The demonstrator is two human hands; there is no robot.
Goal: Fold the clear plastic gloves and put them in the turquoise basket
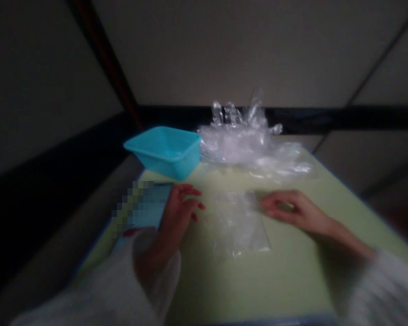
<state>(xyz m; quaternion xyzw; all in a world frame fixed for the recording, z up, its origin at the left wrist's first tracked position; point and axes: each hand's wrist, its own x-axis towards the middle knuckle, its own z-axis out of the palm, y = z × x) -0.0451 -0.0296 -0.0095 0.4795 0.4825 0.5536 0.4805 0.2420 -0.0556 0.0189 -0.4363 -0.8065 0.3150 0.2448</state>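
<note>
A flat clear plastic bag (240,226) lies on the yellow-green table (251,290) between my hands. My left hand (182,206) hovers to the left of the bag, fingers loosely bent and apart, holding nothing. On the other side, my right hand (292,208) has thumb and fingers drawn together in a pinch at the bag's upper right edge. Blur hides how much of the film is between those fingertips.
A turquoise plastic basin (166,147) stands at the back left. Beside it, a heap of crumpled clear plastic (248,145) spreads along the far edge. A bluish flat item (149,206), partly pixelated, lies under my left forearm. Panelled walls (224,54) rise behind.
</note>
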